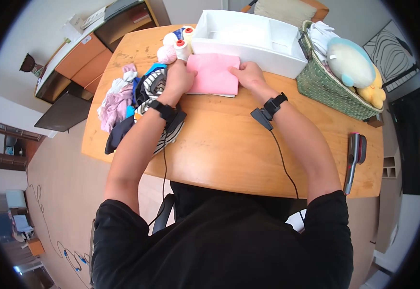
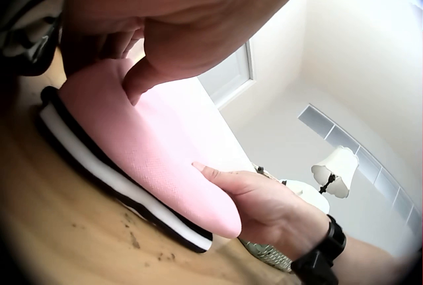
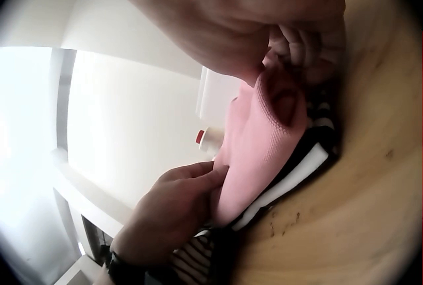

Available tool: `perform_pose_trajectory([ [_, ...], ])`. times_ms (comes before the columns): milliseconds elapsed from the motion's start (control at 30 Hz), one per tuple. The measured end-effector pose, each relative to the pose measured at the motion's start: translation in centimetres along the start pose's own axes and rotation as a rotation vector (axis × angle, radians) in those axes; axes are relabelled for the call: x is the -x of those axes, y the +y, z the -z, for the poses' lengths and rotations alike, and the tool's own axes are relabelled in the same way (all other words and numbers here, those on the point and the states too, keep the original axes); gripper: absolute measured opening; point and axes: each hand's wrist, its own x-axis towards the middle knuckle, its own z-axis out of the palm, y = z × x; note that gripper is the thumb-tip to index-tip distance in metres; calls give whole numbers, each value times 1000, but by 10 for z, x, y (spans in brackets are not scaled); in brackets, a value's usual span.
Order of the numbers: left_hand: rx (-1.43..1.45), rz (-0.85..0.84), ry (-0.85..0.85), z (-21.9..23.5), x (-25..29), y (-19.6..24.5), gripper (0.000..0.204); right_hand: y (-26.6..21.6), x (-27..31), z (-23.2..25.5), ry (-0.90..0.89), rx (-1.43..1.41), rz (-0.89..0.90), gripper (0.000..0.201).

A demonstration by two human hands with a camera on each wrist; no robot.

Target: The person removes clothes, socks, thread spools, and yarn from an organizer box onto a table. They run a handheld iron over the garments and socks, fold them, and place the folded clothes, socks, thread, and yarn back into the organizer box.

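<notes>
Dark scuffs (image 2: pixel 132 239) are seen on the light-brown wooden worktop (image 1: pixel 229 144), along whose far edge an oblong white box with a divider (image 1: pixel 275 63) is set. Just in front of it, left of the worktop's middle, a folded rectangle of pink textured cloth (image 1: pixel 213 74) is held over a black-and-white striped fabric layer (image 2: pixel 132 186). Its left edge is pinched by the left hand (image 1: pixel 180 78), its right edge by the right hand (image 1: pixel 249 75). Whether the striped layer is also caught in either grip cannot be told. If only the pink one is gripped, the lower could be skewed or left behind by a lift. Folds might be loosened by uneven pulling. Toward the far left corner, white thread cones with red tops (image 1: pixel 181 51) could be tipped by a careless nudge, and the crumpled heap of mixed clothes (image 1: pixel 118 103) by the left edge could be snagged by the thin black cable (image 1: pixel 165 166).
</notes>
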Motion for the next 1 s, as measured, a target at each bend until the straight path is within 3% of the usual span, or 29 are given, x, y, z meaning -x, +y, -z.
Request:
perform_pose_trajectory([
  [33,-98,-74,57,-1,2,2,49,1,2,1,-1,-53,-15,46],
  [67,-104,28,-29,4,7,12,65,0,7,4,-9,-54,-1,46],
  [100,-124,-204,87,8,24,15,62,-1,15,7,-23,-48,-16,46],
  [167,-139,-433,210,23,68,36,54,8,40,15,15,26,35,43],
  [200,-146,-433,217,40,91,45,54,17,60,19,70,92,100,42],
  [267,-219,-657,146,70,133,54,42,28,120,39,26,96,242,38],
  [333,-230,-635,131,91,170,39,38,34,183,62,-162,186,218,34],
  [400,-240,-608,120,110,201,17,35,38,248,74,-160,284,169,24],
  [467,-324,-501,276,126,221,-9,33,42,302,79,-155,324,116,24],
  [500,-281,-473,365,129,225,-27,46,53,321,75,-156,323,126,24],
  [567,-396,-376,516,141,227,-20,64,79,346,63,63,402,368,23],
  [600,-398,-378,527,142,221,-20,64,85,350,59,67,402,379,23],
  [667,-472,-434,488,141,205,-25,81,91,352,53,225,457,645,22],
  [767,-519,-344,251,123,180,-40,39,87,348,50,228,412,597,21],
  [800,-479,-337,287,117,176,-39,22,87,349,49,227,406,598,21],
  [867,-345,-275,338,126,159,-45,20,86,352,50,180,416,507,21],
  [967,-110,-119,401,167,113,-42,23,92,354,50,201,424,514,20],
  [1000,20,-89,377,191,104,-20,21,92,354,50,198,421,511,20],
])
